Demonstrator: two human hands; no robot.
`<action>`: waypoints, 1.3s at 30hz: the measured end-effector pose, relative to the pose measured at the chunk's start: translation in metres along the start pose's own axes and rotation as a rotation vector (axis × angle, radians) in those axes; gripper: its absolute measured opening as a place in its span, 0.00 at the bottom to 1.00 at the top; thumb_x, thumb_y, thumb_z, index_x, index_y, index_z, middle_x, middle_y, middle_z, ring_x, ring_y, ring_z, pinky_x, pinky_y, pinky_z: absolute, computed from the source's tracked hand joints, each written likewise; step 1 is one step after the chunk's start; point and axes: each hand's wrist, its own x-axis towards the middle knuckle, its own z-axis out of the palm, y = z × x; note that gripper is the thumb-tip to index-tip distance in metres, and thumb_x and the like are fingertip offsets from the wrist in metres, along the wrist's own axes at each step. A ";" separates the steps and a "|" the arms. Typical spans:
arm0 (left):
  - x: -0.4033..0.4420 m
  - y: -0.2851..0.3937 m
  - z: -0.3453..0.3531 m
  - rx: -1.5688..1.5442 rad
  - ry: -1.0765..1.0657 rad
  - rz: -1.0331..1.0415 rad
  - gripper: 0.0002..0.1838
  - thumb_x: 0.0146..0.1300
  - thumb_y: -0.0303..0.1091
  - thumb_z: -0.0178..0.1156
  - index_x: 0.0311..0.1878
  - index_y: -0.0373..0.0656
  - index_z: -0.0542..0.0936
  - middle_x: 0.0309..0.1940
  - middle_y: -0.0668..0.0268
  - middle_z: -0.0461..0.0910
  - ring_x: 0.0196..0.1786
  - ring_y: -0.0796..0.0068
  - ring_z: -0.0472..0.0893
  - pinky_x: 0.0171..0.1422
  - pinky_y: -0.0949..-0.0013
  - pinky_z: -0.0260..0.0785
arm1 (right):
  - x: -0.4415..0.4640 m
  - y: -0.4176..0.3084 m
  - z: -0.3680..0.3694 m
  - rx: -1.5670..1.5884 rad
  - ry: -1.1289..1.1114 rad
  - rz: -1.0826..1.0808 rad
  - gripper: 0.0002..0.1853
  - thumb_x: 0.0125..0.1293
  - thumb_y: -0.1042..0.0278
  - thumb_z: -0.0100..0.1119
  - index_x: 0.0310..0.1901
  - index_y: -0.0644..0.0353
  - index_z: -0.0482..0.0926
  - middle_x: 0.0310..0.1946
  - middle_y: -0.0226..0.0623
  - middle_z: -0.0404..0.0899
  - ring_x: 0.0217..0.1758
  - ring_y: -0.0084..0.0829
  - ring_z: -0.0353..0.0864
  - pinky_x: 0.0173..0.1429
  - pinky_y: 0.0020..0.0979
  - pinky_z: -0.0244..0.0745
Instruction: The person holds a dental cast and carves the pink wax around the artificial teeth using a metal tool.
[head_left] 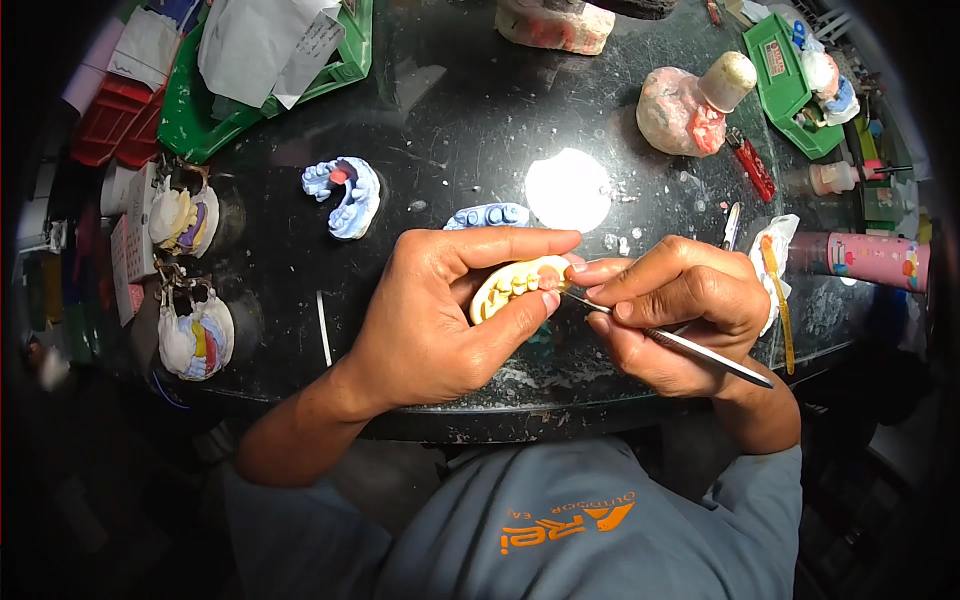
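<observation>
Between the thumb and fingers of my left hand (pixel 440 320) is a yellow dental cast (pixel 492 297) with a row of teeth and a pinkish patch at its right end. My right hand (pixel 690 310) grips a slim metal dental carving tool (pixel 715 358) like a pen. The tool's tip points at the pink patch beside my left thumb; whether it touches cannot be made out. Just beyond my left fingers lies a blue dental cast (pixel 488 215), partly hidden. Another blue cast (pixel 352 200) with a red spot sits farther left on the dark bench.
Two articulators with casts (pixel 190 220) stand at the left edge. A green tray (pixel 345 60) holds papers. Beyond my right hand are a pinkish lump with a knob (pixel 680 110), a red lighter-like object (pixel 752 167), a yellow-handled brush (pixel 783 320) and a pink cylinder (pixel 880 262).
</observation>
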 end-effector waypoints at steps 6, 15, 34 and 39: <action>0.000 0.000 0.001 -0.002 0.013 -0.004 0.21 0.71 0.15 0.64 0.66 0.27 0.82 0.53 0.54 0.89 0.53 0.79 0.85 0.59 0.74 0.79 | -0.001 0.002 -0.001 -0.036 -0.016 -0.015 0.09 0.58 0.90 0.73 0.37 0.69 0.83 0.36 0.50 0.87 0.44 0.43 0.94 0.60 0.47 0.92; -0.001 0.002 0.002 0.043 0.023 0.014 0.21 0.70 0.14 0.64 0.66 0.27 0.82 0.53 0.54 0.89 0.52 0.80 0.85 0.58 0.76 0.79 | 0.000 -0.001 0.002 -0.041 0.000 -0.023 0.09 0.57 0.91 0.72 0.36 0.69 0.82 0.36 0.51 0.87 0.44 0.43 0.94 0.58 0.46 0.92; 0.003 0.012 -0.001 -0.009 0.059 -0.183 0.20 0.71 0.18 0.67 0.66 0.27 0.82 0.51 0.55 0.90 0.49 0.80 0.87 0.53 0.78 0.80 | 0.001 0.003 0.004 -0.258 0.152 -0.048 0.11 0.51 0.92 0.70 0.30 0.67 0.79 0.29 0.44 0.83 0.35 0.38 0.92 0.46 0.38 0.93; 0.002 0.001 0.009 0.203 0.234 0.057 0.21 0.69 0.15 0.66 0.64 0.29 0.83 0.50 0.54 0.91 0.38 0.86 0.82 0.41 0.82 0.75 | 0.001 0.001 0.003 -0.252 0.138 -0.036 0.10 0.50 0.91 0.70 0.30 0.68 0.79 0.29 0.43 0.84 0.35 0.38 0.92 0.47 0.38 0.93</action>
